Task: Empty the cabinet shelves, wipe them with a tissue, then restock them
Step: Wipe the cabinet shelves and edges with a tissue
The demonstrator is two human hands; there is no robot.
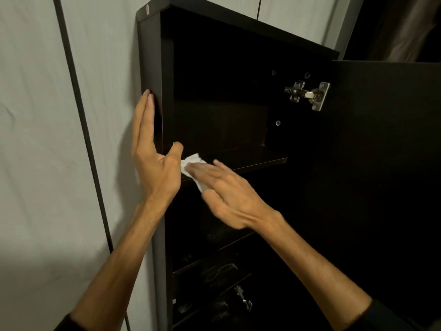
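Observation:
A tall dark cabinet [152,56] stands open in front of me. Its top shelf [262,160] is bare. My right hand [229,194] lies flat on the shelf's front left corner, pressing a crumpled white tissue [192,161] onto it; the hand is blurred. My left hand [152,149] rests with straight fingers against the cabinet's left side panel, thumb hooked around the front edge just above the shelf. Lower shelves [214,259] hold dark items that I cannot make out.
The cabinet door [386,139] hangs open at the right on a metal hinge [307,94]. A second hinge [243,298] shows lower down. A grey fabric wall with a thin black pole [78,103] is at the left.

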